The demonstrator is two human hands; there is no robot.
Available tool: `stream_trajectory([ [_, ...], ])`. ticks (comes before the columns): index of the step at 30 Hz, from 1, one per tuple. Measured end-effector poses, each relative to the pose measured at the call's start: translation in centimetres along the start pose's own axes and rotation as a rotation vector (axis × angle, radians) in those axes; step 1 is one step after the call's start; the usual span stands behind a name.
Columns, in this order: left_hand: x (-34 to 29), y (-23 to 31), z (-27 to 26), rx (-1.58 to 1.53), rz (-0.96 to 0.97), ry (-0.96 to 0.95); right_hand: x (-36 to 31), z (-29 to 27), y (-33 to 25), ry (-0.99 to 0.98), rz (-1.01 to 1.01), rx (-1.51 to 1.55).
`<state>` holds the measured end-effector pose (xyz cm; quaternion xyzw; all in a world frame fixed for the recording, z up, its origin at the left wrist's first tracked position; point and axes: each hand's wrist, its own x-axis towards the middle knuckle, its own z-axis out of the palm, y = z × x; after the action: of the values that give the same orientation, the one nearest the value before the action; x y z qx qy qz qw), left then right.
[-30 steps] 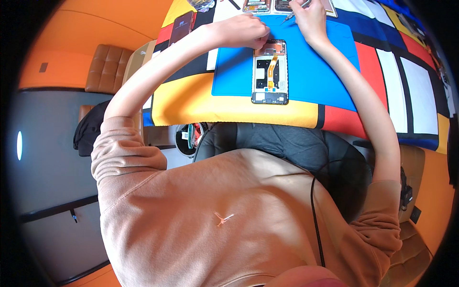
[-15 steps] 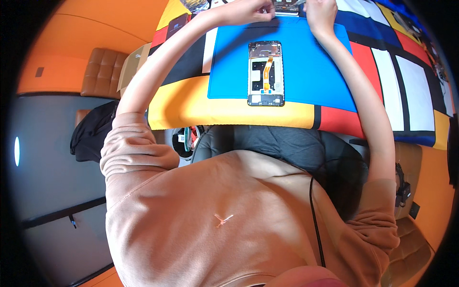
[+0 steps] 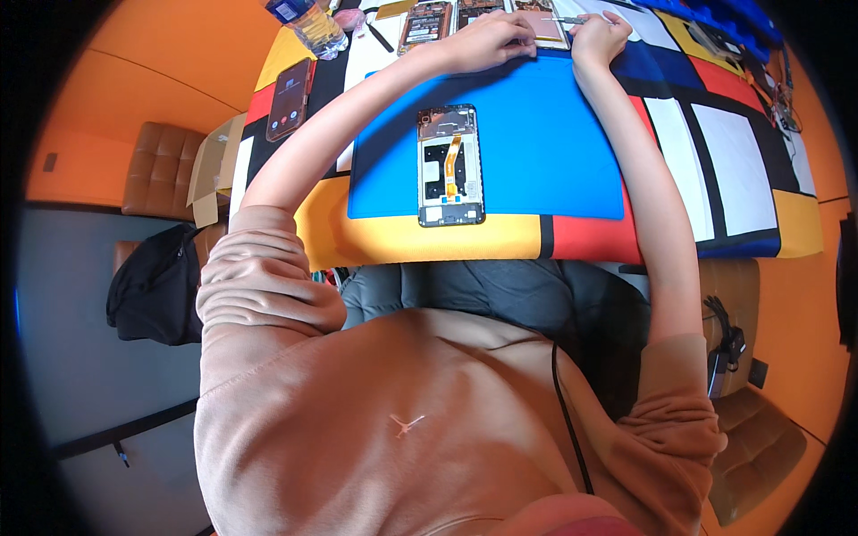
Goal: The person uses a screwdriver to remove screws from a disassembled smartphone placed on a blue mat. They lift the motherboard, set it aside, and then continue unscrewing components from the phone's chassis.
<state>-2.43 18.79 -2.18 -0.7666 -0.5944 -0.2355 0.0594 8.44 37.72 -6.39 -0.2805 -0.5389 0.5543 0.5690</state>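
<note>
An opened smartphone with its inside showing lies on a blue mat, an orange ribbon cable running down its middle. Beyond the mat's far edge, my left hand is closed with its fingers curled beside a row of opened phone parts; whatever it may pinch is hidden. My right hand is closed on a slim silver tool, whose thin tip points left over a pinkish flat phone part. Left of that part lies another opened phone with its battery showing.
At the far left stand a water bottle and a dark phone with a red edge. A thin black tool lies nearby. A blue tray sits far right. A cardboard box is beyond the table's left side.
The view has tilted, so more of the table's far side shows. The opened smartphone stays on the mat. The slim tool in my right hand has come into sight, and both hands remain near the far parts.
</note>
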Motion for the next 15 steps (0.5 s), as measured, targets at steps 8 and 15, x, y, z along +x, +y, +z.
stream_trajectory([
  [8,-6.4,4.0,-5.9,-0.050,-0.326,0.163,-2.4,1.4,-1.5,0.042,-0.048,0.068],
  [15,-14.2,5.4,-8.7,-0.182,-0.506,0.192,-10.8,3.1,-7.8,-0.346,-0.210,0.210],
])
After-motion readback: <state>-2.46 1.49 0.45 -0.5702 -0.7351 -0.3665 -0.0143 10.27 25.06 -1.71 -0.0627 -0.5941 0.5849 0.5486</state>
